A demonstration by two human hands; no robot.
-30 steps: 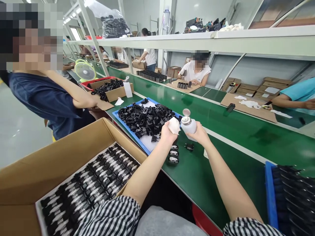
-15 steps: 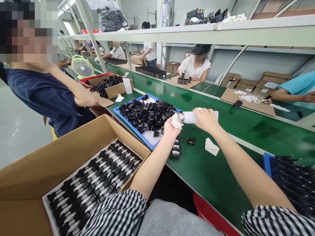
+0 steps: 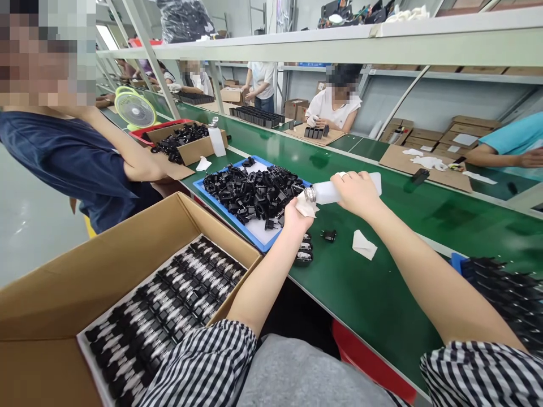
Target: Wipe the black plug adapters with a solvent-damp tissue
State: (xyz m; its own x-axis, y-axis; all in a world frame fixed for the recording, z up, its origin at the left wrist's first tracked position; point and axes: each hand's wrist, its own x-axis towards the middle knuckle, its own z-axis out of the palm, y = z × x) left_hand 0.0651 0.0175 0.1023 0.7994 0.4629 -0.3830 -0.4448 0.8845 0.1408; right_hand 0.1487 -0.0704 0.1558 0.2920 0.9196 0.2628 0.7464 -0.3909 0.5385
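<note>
My right hand (image 3: 357,191) is wrapped round a white plastic bottle (image 3: 326,193), tilted nearly on its side with its metal cap toward the left. My left hand (image 3: 296,215) grips a white cloth (image 3: 307,206), which touches the bottle's metal cap. Behind the left hand, black plug adapters (image 3: 250,192) lie heaped in a blue tray (image 3: 263,246). A few black pieces with shiny metal faces (image 3: 304,256) stand in a row just below the left hand. A single black plug (image 3: 328,235) and a folded white cloth (image 3: 363,245) rest on the green bench.
An open cardboard box (image 3: 127,249) with rows of black parts stands at my left. More black parts fill a blue-edged tray (image 3: 504,294) at right. A person in dark blue (image 3: 72,164) sits at left. A shelf (image 3: 322,39) crosses above the green bench (image 3: 339,294).
The bottle has tipped slightly, its base now higher than its capped end. Both hands stay together at the cloth, and the camera view has shifted a little.
</note>
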